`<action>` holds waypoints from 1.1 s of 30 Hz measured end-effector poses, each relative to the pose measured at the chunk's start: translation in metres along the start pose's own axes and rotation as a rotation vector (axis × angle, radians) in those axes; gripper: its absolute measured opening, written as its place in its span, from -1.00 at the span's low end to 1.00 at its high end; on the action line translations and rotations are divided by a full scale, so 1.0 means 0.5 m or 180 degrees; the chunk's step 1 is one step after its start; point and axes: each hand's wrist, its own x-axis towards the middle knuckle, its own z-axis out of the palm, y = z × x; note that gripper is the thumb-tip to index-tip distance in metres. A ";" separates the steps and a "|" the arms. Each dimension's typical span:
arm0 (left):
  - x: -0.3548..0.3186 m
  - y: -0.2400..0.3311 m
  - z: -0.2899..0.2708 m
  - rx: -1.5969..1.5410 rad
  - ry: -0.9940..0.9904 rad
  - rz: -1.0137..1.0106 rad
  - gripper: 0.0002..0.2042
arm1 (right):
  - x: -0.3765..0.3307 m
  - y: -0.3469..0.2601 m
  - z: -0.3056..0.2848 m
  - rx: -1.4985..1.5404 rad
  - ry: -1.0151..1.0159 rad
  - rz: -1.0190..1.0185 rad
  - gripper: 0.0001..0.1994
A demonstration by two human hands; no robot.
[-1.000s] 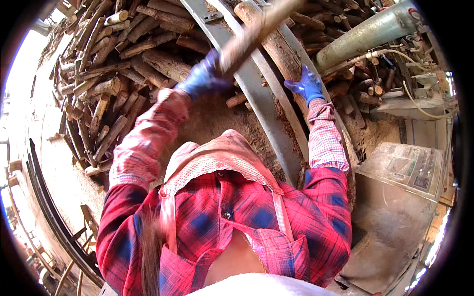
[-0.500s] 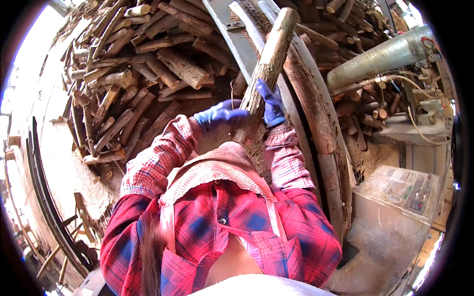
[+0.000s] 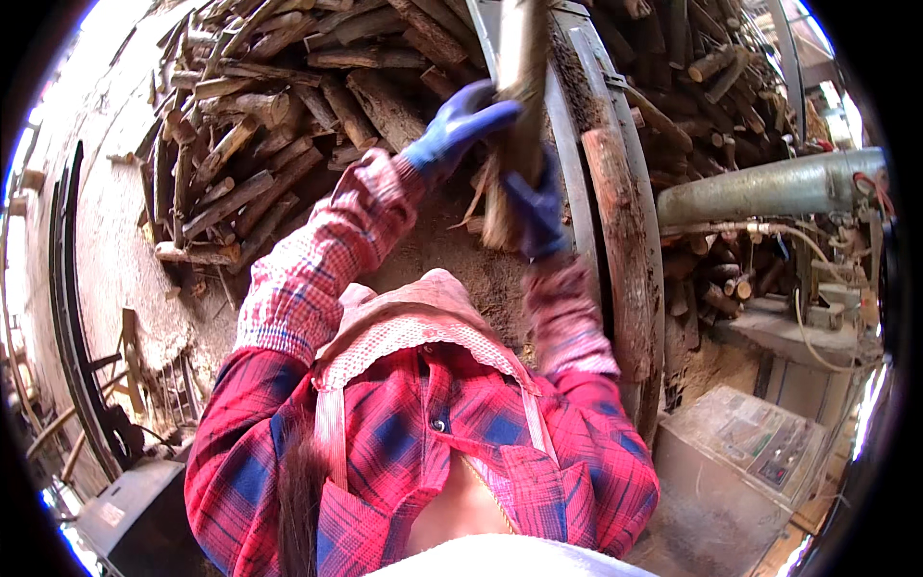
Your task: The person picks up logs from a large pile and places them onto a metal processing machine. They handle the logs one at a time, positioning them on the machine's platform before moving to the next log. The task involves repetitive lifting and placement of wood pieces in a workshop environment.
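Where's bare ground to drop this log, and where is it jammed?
Both hands, left hand and right hand, grip the log. Bare sawdust ground lies beneath it, between the firewood pile and the metal rails. Right of the rails, logs crowd around the grey pipe.

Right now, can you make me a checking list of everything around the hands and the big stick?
Surface: sawdust-covered ground under the hands.
Job's things: wooden log, held upright beside the curved metal rails.
Clutter: heap of cut logs at left, more logs at right.
Grippers: left hand and right hand, both in blue gloves, closed around the log.
Cables: thin hoses beneath the grey pipe.
Surroundings: box with printed paper at lower right; dark machine at lower left.
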 end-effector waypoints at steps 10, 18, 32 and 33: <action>-0.127 -0.200 -0.212 0.0066 0.1472 -0.0983 -0.16 | 0.466 -0.125 -0.238 -0.3751 0.0232 -0.0569 -0.01; -0.838 -0.460 -0.507 0.0537 0.3514 -0.2648 -0.77 | 0.356 -0.032 -0.284 -0.4984 -0.0044 0.0077 0.04; -0.994 -0.618 -0.758 0.1304 0.2349 -0.3079 -0.53 | 0.224 0.113 0.097 -0.4790 -0.0088 -0.1225 -0.40; -0.953 -0.638 -0.780 0.0584 0.2990 -0.3128 -0.53 | 0.197 0.137 0.215 -0.4491 -0.0728 -0.0902 -0.44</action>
